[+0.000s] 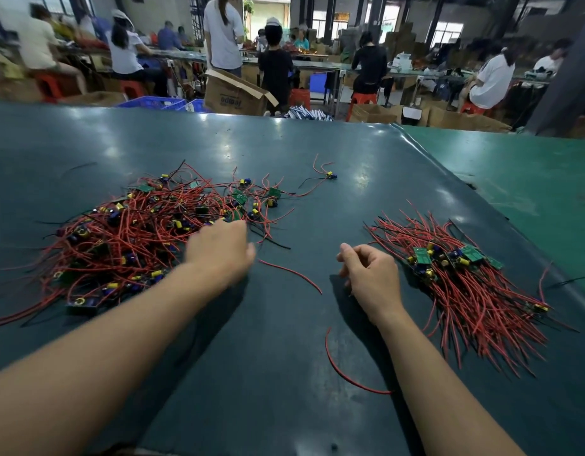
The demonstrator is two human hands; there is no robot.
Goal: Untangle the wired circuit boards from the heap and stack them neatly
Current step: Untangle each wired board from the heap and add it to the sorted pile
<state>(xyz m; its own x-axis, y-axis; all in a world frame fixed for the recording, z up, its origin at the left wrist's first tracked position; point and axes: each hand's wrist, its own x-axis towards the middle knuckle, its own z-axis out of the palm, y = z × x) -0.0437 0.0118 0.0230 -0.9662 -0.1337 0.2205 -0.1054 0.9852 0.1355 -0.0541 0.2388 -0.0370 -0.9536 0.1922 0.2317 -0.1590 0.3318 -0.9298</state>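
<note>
So two piles on the dark green table (317, 373) here. The big tangled heap (146, 232) of wired circuit boards sits on the left, red and black leads going every way, way too knotted to count the boards — lots of them are buried under wire. The neat stack (462, 268) is on the right, boards bunched together with their red wires fanned out toward the near edge; I can make out maybe three or four green boards on top, the rest are hidden underneath. One lone board (330, 175) with its leads lies off by itself past the heap. Two loose red wires too: one (291, 273) between the hands, one (347, 373) curling beside the right forearm.

Left hand (218, 248) is at the heap's right edge, fingertips in the wires. It's blurry, so I can't tell if it's pinching anything. Right hand (366, 271) rests just beside the stack, fingers loosely curled, nothing visible in it.

Background is several people at benches, a cardboard box (235, 93) and a blue crate (153, 103) — all soft and hard to make out.
</note>
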